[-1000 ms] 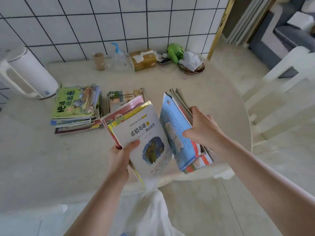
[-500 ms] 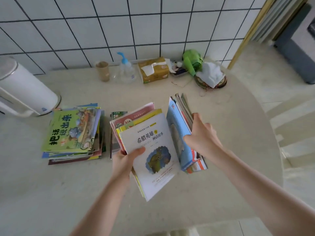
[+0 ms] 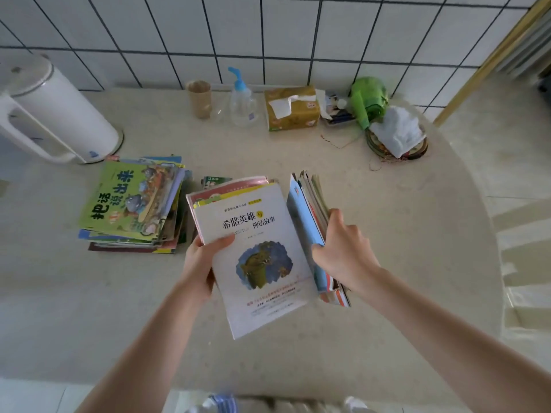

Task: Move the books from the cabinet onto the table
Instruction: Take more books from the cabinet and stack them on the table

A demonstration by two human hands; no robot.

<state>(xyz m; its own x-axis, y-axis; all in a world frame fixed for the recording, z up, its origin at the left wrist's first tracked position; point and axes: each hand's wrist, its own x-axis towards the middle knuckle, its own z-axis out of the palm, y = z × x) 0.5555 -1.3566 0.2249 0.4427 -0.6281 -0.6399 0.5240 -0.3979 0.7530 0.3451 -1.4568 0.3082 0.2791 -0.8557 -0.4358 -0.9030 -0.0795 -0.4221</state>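
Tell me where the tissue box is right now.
In the head view, the tissue box sits at the table's far edge by the tiled wall, between the blue-topped bottle and the green toy.

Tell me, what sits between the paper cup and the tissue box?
In the head view, a clear pump bottle with a blue top stands between the paper cup and the tissue box.

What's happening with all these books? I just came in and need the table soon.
A person is carrying books to the table. The left hand grips a bundle topped by a white book with a blue picture; the right hand grips a second bundle of thin books held on edge. Both bundles are over the table, seemingly not yet set down. One stack with a green cover on top already lies there, near a white kettle.
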